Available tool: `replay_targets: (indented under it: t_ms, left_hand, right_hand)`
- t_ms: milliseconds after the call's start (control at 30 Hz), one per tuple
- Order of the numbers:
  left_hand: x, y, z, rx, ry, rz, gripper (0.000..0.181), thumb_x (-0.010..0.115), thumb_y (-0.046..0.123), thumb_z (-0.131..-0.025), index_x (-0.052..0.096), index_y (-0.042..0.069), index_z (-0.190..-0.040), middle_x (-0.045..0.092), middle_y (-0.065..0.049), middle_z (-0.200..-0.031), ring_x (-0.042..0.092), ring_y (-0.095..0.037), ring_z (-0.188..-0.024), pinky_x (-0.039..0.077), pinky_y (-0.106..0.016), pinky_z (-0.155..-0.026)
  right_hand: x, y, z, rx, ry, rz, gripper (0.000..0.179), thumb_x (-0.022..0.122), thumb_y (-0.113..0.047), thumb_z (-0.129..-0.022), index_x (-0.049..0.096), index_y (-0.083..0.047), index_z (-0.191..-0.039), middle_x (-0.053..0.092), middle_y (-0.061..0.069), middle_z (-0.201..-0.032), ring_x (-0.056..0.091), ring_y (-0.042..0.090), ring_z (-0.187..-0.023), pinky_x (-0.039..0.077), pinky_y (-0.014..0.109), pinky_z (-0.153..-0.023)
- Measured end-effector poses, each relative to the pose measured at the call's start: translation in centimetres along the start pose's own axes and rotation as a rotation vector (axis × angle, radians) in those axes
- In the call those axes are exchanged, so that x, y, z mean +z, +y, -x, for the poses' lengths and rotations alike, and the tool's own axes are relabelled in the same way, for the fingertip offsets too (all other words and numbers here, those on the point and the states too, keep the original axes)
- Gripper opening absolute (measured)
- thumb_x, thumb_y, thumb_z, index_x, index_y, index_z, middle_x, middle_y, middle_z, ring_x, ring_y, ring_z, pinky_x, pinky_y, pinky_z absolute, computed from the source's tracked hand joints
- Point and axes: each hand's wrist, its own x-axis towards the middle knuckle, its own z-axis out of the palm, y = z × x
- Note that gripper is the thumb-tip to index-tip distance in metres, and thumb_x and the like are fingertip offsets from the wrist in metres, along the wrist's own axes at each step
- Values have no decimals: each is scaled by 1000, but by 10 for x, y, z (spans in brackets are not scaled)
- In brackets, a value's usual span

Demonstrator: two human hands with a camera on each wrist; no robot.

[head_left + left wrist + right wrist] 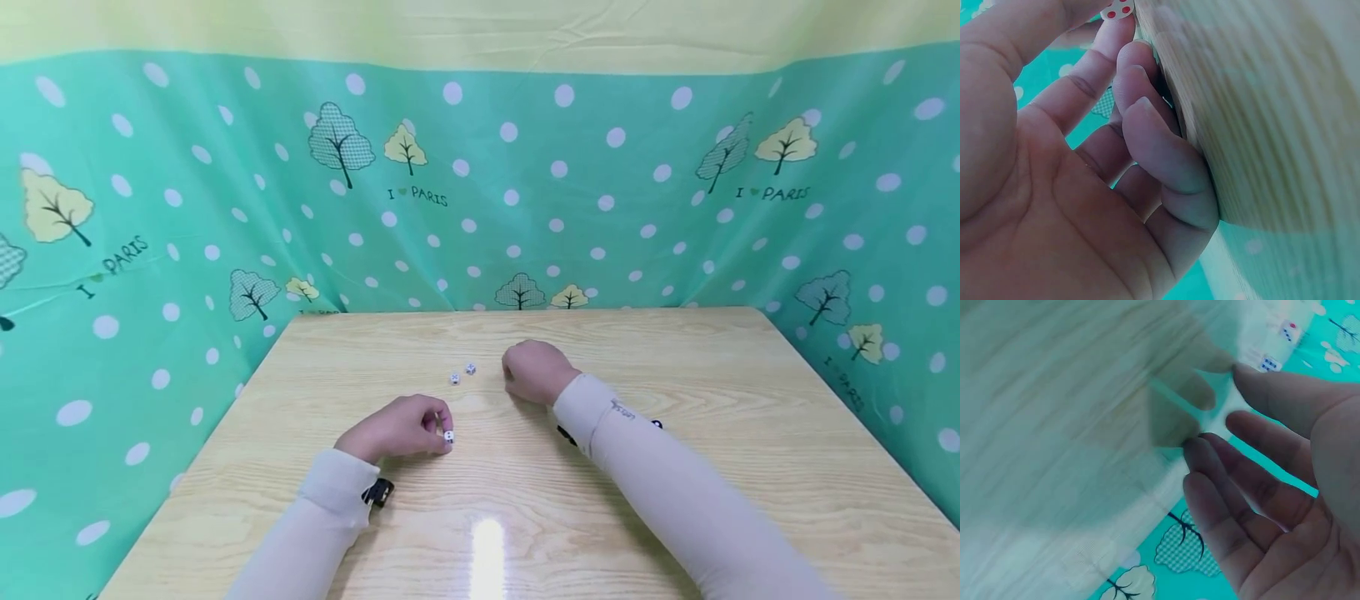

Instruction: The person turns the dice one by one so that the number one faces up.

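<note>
My left hand (405, 427) pinches a small white die (449, 436) between thumb and index finger, low over the wooden table. In the left wrist view, red pips show on this die (1117, 10) at the top edge, and the other fingers curl against the tabletop. Farther forward and to the right, my right hand (538, 371) touches the table with its fingertips. From the right wrist view, its thumb and fingers (1213, 506) are loosely bent and apart, with nothing between them. Two more white dice, a nearer one (455, 378) and a farther one (470, 368), lie left of the right hand.
The light wooden table (750, 400) ends at a green dotted curtain (510, 200) that hangs behind it and along both sides. A black wrist device (378, 492) sits at the left cuff. Bright glare (487, 558) lies on the table's near part.
</note>
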Motion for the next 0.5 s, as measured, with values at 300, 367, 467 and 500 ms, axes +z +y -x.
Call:
replay_targets:
  t_ms: [300, 367, 467, 500]
  left_hand:
    - [-3, -3, -2, 13, -2, -34, 21, 87, 21, -83, 68, 19, -93, 59, -2, -77, 52, -15, -68, 44, -33, -63]
    - [-3, -3, -3, 15, -5, -26, 21, 87, 21, -83, 68, 18, -93, 59, -1, -76, 52, -15, -68, 43, -32, -63]
    - [-2, -2, -3, 26, -7, -15, 22, 87, 19, -82, 68, 17, -92, 58, -1, -76, 51, -15, -68, 43, -32, -63]
    - [-2, -2, -2, 29, -7, -9, 22, 87, 19, -82, 68, 16, -91, 58, -2, -76, 51, -15, -67, 43, -32, -63]
  right_hand:
    - [6, -27, -31, -4, 39, 111, 25, 63, -20, -101, 71, -20, -125, 79, 4, -102, 73, 21, -84, 60, 38, -74]
    - [8, -32, -37, -14, 33, 144, 25, 65, -21, -101, 71, -23, -125, 78, 1, -103, 72, 19, -82, 60, 37, -72]
    - [12, -39, -43, -37, 21, 213, 20, 64, -19, -103, 72, -25, -120, 77, -1, -95, 70, 17, -76, 59, 36, -67]
    - [12, -41, -44, -46, 18, 239, 19, 64, -17, -103, 72, -25, -118, 77, -1, -93, 69, 17, -74, 59, 36, -65]
